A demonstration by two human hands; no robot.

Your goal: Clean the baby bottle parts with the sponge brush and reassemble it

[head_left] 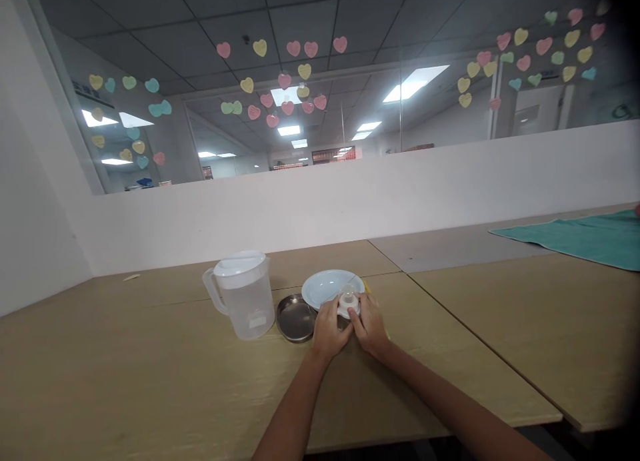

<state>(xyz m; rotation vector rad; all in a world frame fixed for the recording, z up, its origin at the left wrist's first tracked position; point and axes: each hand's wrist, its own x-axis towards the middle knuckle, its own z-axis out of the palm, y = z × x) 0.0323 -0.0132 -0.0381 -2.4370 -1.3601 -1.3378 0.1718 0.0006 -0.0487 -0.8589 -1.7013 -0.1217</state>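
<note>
Both of my hands meet in front of the white bowl (325,286), closed around what looks like a baby bottle (349,302) with a clear dome-shaped top and a white collar. My left hand (329,329) grips its left side, and my right hand (371,326) holds the right side with the thumb at the front. The lower part of the bottle is hidden by my fingers. A round metal dish (296,319) lies just left of my left hand, close to the bowl. Something yellow (368,286) shows partly behind my right hand; its kind is hidden.
A clear plastic pitcher (250,301) with a white lid stands left of the dish, its handle leftward. A teal towel (585,236) lies at the far right. Seams run between the wooden tables (150,374). A low white wall (300,211) with a window above closes off the back.
</note>
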